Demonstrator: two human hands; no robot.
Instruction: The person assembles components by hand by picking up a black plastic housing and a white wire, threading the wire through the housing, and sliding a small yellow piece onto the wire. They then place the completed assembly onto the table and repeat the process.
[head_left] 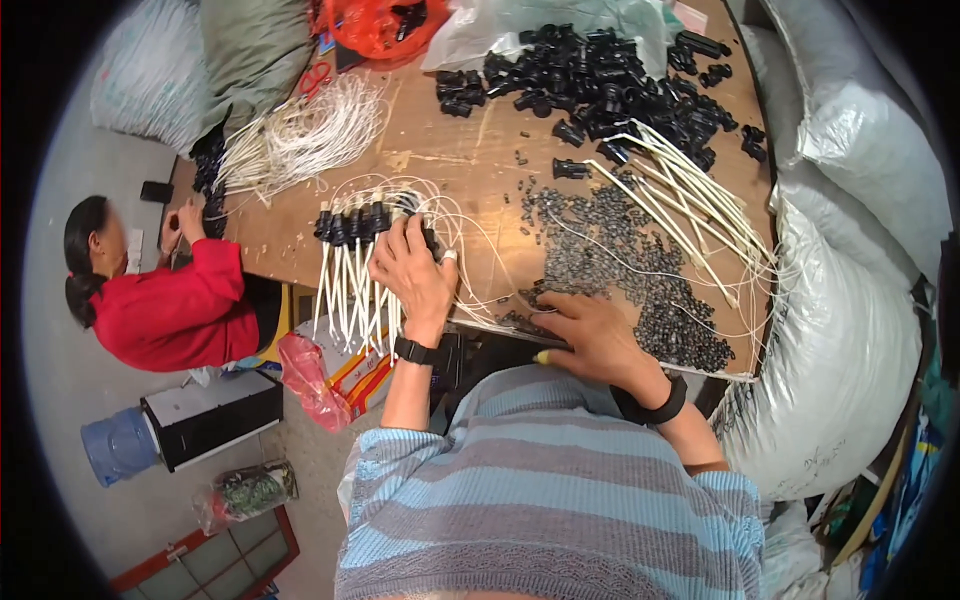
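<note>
My left hand [415, 275] reaches over the right end of a row of black plastic sockets [352, 224], its fingers spread and laid on them. White tubes [350, 300] hang from this row over the table's near edge, and thin white wires [480, 235] loop out behind it. At the same edge, my right hand [592, 338] rests beside a spread of small black parts [640, 265]. Its fingers are stretched out, with the tips close to the nearest pieces, and a yellow cover sits on the thumb tip. Whatever lies under the right fingertips is hidden.
Loose black sockets [600, 85] are heaped at the back of the wooden table [440, 120]. More white tubes [690, 200] lie at the right, near bulging white sacks [830, 330]. A wire bundle [310, 135] is back left. A person in red [180, 300] works at the left.
</note>
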